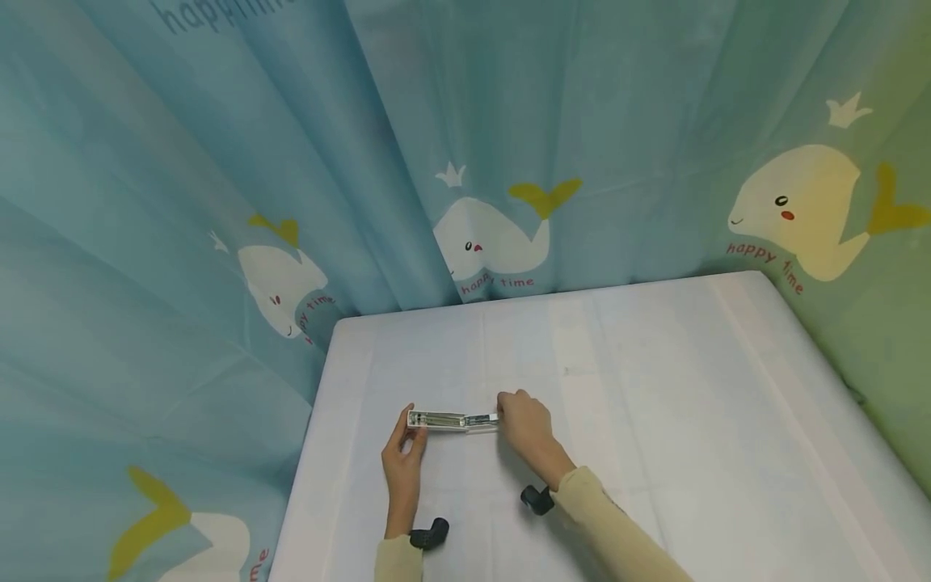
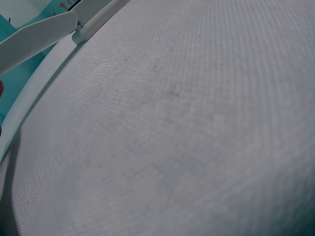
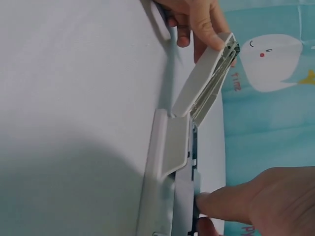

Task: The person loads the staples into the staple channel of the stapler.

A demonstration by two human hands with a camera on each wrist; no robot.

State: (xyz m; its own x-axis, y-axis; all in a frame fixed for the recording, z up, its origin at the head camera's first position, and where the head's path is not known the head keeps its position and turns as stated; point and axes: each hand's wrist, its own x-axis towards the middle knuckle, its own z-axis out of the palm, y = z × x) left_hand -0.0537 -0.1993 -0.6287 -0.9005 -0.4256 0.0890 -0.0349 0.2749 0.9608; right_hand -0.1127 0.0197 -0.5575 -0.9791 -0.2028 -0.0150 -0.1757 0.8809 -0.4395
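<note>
A white stapler (image 1: 444, 421) lies opened out between both hands, its top cover (image 3: 204, 78) swung back at an angle so the metal inside shows. With thumb and fingers, my left hand (image 1: 404, 457) grips the cover's free end; the right wrist view shows that same hand (image 3: 199, 19) at the top. My right hand (image 1: 529, 428) holds the opposite end, its fingertips (image 3: 209, 201) against the metal magazine (image 3: 183, 196) beside the white base (image 3: 155, 177). White stapler parts (image 2: 42, 37) also show in the left wrist view's upper corner.
The table (image 1: 655, 388) has a white cloth over it. Blue curtains (image 1: 618, 145) printed with whales hang behind and to the left, turning greenish at the right. Each wrist carries a black camera mount (image 1: 431, 533).
</note>
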